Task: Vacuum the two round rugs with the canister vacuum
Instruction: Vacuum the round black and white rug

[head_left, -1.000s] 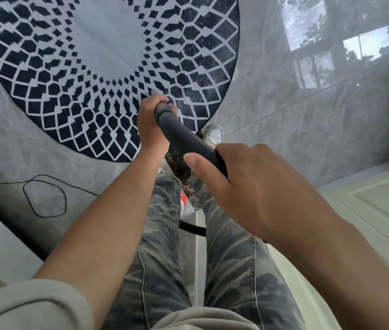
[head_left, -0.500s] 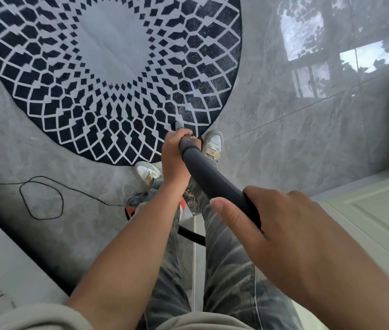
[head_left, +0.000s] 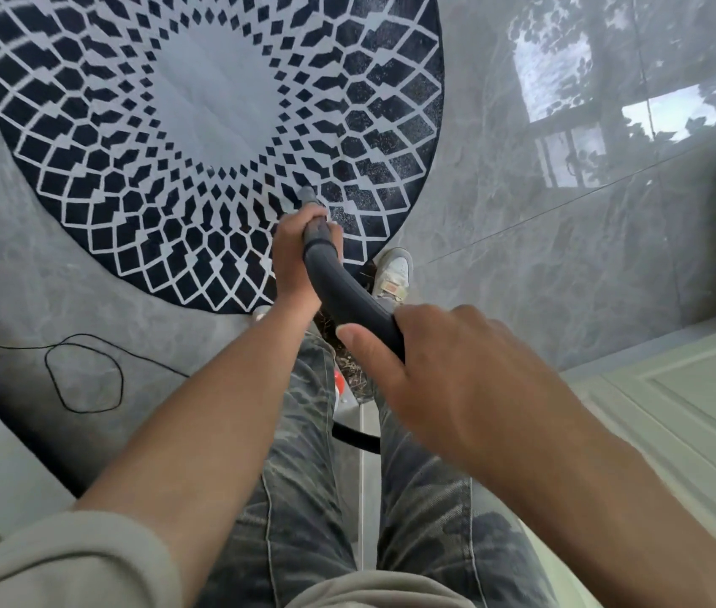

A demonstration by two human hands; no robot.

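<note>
Head view, looking down the body to the floor. Both hands grip the dark grey vacuum wand (head_left: 338, 291), which runs from lower right up and forward toward the rug. Left hand (head_left: 292, 256) is wrapped closed around the wand's forward section, just behind the lighter grey tip; right hand (head_left: 444, 370) is clasped around the rear section nearer the body, thumb lying along the left side of the tube. Wand tip (head_left: 307, 196) sits over the near-right portion of the round rug (head_left: 198, 125) (contact with the pile cannot be confirmed from this angle). Rug is black with a white lattice pattern and a plain pale grey centre; it lies flat on the glossy grey marble-look tile floor (head_left: 523, 265), its far edge cut off by the top of the frame. Only this one rug is in view. One white sneaker (head_left: 393, 272) stands just at the rug's near-right rim; the other foot is mostly hidden behind the left forearm. Legs in grey patterned jeans (head_left: 303, 498). A thin black cord (head_left: 84, 375) lies looped on the floor to the left, apart from the rug. Between the legs, a red and white part (head_left: 338, 383) shows, mostly hidden. Pale panelled door (head_left: 698, 410) at right.
</note>
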